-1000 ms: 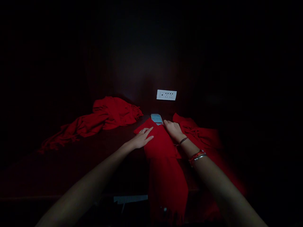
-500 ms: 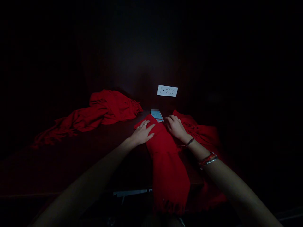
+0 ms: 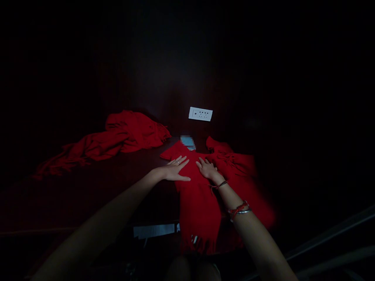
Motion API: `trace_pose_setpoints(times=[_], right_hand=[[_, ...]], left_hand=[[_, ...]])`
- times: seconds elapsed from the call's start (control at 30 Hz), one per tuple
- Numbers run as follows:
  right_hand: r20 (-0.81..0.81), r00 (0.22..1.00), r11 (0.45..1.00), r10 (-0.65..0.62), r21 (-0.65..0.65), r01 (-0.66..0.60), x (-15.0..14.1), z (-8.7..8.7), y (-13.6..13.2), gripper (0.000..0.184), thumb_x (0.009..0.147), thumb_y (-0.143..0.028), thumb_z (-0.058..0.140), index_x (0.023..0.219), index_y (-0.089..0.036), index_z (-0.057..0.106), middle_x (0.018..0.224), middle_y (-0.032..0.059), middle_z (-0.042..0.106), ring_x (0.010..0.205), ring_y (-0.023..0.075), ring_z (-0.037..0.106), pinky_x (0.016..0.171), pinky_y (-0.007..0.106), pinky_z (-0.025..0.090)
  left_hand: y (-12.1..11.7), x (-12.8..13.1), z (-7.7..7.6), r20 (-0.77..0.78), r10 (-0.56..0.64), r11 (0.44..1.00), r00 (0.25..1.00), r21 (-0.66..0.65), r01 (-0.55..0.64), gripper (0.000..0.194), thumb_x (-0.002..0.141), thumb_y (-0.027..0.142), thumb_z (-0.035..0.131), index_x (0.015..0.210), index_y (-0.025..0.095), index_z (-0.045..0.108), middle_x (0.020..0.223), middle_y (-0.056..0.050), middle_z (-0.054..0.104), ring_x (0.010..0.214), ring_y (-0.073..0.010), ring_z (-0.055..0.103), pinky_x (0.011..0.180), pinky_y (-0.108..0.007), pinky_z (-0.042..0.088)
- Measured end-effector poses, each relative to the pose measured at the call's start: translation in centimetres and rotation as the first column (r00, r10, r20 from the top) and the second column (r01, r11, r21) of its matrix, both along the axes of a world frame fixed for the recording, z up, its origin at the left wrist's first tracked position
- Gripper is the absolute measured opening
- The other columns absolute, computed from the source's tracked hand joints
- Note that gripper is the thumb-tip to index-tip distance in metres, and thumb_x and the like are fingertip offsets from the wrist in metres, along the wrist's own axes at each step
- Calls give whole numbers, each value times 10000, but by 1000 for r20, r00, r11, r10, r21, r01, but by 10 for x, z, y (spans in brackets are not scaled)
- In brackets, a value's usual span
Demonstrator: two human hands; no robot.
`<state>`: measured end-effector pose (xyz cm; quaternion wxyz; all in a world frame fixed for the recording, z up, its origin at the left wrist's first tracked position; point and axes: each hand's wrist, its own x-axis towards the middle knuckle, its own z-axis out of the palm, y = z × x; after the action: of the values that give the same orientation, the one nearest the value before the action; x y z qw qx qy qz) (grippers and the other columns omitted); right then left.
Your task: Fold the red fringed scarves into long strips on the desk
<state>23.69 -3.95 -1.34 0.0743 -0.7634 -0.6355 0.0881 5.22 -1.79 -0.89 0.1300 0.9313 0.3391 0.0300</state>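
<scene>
A folded red scarf lies over the dark table, its fringed end hanging past the front edge. My left hand rests flat on the scarf's left side with fingers spread; a ring shows on one finger. On the right side of the same scarf, my right hand lies palm down with its fingers stretched out. Bracelets circle the right wrist and forearm. Just beyond the scarf's far end lies a phone with a lit, blurred screen, partly covered by the cloth.
Another red fringed scarf lies crumpled at the left back. More red cloth spreads to the right of my right hand. A white wall socket sits above the phone. The table's front edge is dim, and the surroundings are very dark.
My right hand has come nearer, from beside the phone onto the scarf, and its fingers have flattened out. My left hand stays on the scarf, slightly nearer. The view has shifted a little.
</scene>
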Motion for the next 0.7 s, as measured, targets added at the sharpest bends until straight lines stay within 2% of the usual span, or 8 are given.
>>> trace_pose_setpoints(times=[0.17,0.27,0.33,0.4,0.47,0.53,0.6,0.7], right_hand=[[54,995,995,-85,57,82,2,5,-6,483,822,-449,192,1248,-242,285,1187,160,405,1043,299,419,763,441,348],[106,994,983,-28,182,8,-2,10,-12,412,832,-368,241,1164,-175,392,1003,150,539,913,239,516,727,347,381],[131,991,964,40,258,-73,-6,13,-15,363,837,-336,255,1089,-163,451,917,124,579,859,204,541,705,290,385],[131,988,952,77,283,-112,-10,15,-17,352,835,-361,272,1017,-159,494,896,113,590,841,184,548,690,254,382],[122,989,954,87,275,-118,-13,16,-18,373,824,-405,293,955,-141,522,895,121,591,832,178,552,685,240,379],[123,989,960,80,259,-110,-16,16,-18,413,809,-440,308,924,-116,537,897,142,589,825,187,555,684,243,381],[128,990,967,63,238,-92,-18,16,-16,462,791,-473,324,931,-91,542,900,165,589,828,208,557,683,260,388],[120,992,987,35,154,-54,-21,21,-9,488,747,-491,401,962,-78,547,925,177,588,847,224,557,677,269,400]], left_hand=[[-2,0,4,-48,-31,997,998,-73,27,1061,539,686,458,1308,120,-4,1349,-118,-102,1218,-244,-126,981,-400,43],[1,-4,5,2,-53,994,999,-96,53,1029,556,637,499,1309,125,19,1359,-116,-67,1227,-244,-87,985,-378,75],[6,-8,8,112,-19,998,994,-63,26,857,659,584,434,1306,140,89,1368,-107,56,1239,-219,35,979,-338,140],[10,-14,13,246,87,994,965,35,-99,624,760,484,346,1273,150,224,1308,-103,267,1195,-190,225,954,-310,209],[14,-19,16,305,198,960,932,132,-247,486,771,405,362,1181,144,383,1157,-103,442,1078,-191,383,910,-305,273],[14,-22,17,248,225,947,942,173,-271,453,715,378,463,1097,135,472,1033,-99,507,978,-202,449,859,-294,323],[11,-21,16,163,188,961,969,172,-216,492,671,361,521,1100,124,476,1001,-103,514,949,-204,460,835,-274,340],[3,-15,13,97,194,968,976,141,-206,511,718,384,449,1156,123,433,1063,-119,496,1008,-212,432,867,-284,310]])
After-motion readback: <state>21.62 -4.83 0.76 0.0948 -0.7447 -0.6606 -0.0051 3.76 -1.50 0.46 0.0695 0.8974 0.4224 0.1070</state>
